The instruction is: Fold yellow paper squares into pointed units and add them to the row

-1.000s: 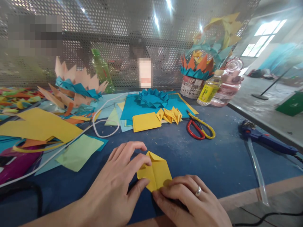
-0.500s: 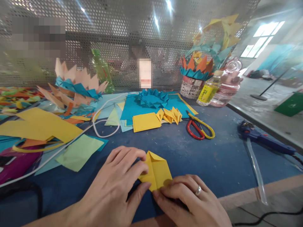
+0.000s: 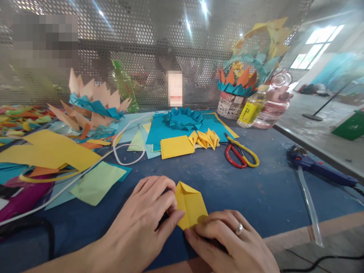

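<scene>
A yellow sheet of paper (image 3: 193, 204) with a folded-down top corner and a crease down it lies on the blue table in front of me. My left hand (image 3: 152, 212) is closed at its left edge, thumb and curled fingers pinching the paper there. My right hand (image 3: 230, 239), with a ring on one finger, grips the lower right corner between thumb and forefinger. Beyond the hands sit a stack of yellow paper (image 3: 176, 147) and several folded yellow pieces (image 3: 204, 139). Scissors (image 3: 241, 153) with red and yellow handles lie to their right.
A glue gun (image 3: 321, 167) with a clear glue stick (image 3: 310, 206) lies at the right. A white cord (image 3: 93, 163) crosses loose paper on the left. Behind stand a blue folded paper ring (image 3: 185, 118), paper lotus shapes (image 3: 93, 100), a yellow-labelled bottle (image 3: 251, 108) and a pink bottle (image 3: 271, 108).
My left thumb has moved slightly up and right onto the paper's left edge, and the left corner now goes out of sight behind my fingers. The right hand stays almost still.
</scene>
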A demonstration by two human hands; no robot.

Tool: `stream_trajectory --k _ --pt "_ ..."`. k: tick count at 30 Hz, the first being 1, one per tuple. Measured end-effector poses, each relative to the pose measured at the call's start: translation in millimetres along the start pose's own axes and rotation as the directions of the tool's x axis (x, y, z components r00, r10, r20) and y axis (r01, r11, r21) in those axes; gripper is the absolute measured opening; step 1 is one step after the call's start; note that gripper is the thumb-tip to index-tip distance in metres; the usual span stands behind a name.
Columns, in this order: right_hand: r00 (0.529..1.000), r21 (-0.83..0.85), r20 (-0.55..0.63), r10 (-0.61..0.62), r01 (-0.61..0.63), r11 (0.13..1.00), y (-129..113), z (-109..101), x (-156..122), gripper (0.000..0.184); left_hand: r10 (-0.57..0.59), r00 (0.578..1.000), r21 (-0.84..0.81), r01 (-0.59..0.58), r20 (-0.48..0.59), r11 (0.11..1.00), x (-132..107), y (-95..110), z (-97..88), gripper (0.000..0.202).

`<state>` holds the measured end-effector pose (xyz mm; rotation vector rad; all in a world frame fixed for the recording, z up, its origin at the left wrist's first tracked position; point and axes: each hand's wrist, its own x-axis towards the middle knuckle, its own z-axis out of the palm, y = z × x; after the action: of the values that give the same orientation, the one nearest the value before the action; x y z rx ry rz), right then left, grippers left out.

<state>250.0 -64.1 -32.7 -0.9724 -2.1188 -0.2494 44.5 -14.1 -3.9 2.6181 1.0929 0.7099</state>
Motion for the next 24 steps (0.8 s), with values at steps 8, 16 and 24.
stream_trajectory --k 8,16,24 --pt "0.999 0.013 -0.006 0.034 -0.034 0.999 -1.2 0.4 -0.5 0.026 0.048 0.999 0.055 -0.047 -0.010 0.997 1.7 -0.1 0.1 0.017" --pt "1.000 0.004 -0.006 0.013 -0.013 1.000 -0.3 -1.2 0.1 0.024 0.027 0.999 0.098 -0.025 -0.021 0.995 -0.3 2.3 0.6 0.013" --pt "0.999 0.023 0.012 0.030 -0.030 0.999 -1.7 -2.0 0.3 0.024 0.002 0.999 0.082 0.001 -0.033 0.997 -1.8 3.0 0.3 0.017"
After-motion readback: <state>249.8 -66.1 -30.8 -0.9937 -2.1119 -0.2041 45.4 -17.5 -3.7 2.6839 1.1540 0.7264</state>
